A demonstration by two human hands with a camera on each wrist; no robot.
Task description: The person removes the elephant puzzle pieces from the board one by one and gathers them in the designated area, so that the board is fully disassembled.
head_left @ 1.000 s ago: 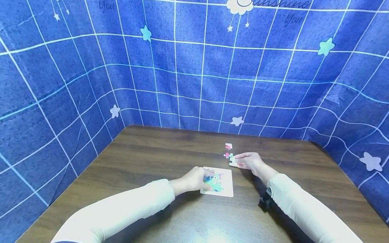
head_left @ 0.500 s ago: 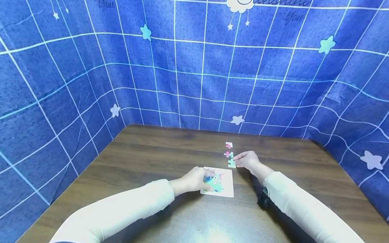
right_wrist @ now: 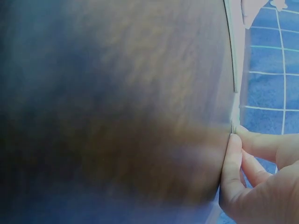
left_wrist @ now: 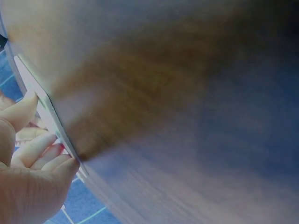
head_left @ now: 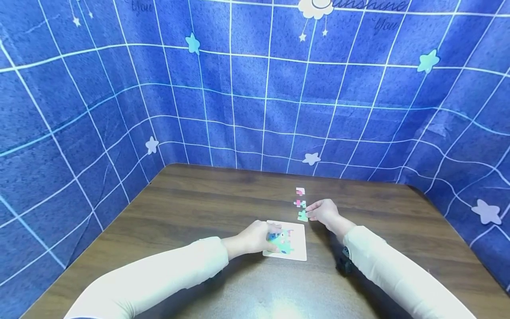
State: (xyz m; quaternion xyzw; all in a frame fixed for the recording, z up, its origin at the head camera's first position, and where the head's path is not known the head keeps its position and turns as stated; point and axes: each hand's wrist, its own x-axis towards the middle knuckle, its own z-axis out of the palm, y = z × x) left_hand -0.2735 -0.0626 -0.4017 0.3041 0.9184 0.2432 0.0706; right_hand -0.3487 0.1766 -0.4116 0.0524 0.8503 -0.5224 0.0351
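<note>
A square puzzle board [head_left: 298, 248] with a teal and blue cartoon picture lies flat on the table. My left hand [head_left: 255, 237] rests over its left side, thumb and fingers spread on the picture and covering part of it; the left wrist view shows the fingertips touching the board [left_wrist: 51, 112] by its edge. To the right and behind, my right hand [head_left: 326, 212] pinches a green jigsaw piece [head_left: 302, 216] just beyond the board's far right corner. In the right wrist view, thumb and fingers meet at that low edge.
Two more jigsaw pieces lie in a column behind the held one: a pink and green one [head_left: 299, 203] and a pink and white one [head_left: 300, 191]. The brown wooden table [head_left: 215, 195] ends at a blue checked curtain [head_left: 247, 110].
The green piece was turned and moved slightly left and toward the board, down onto or near the table. My right hand shifted a little left. The left hand stayed on the board.
</note>
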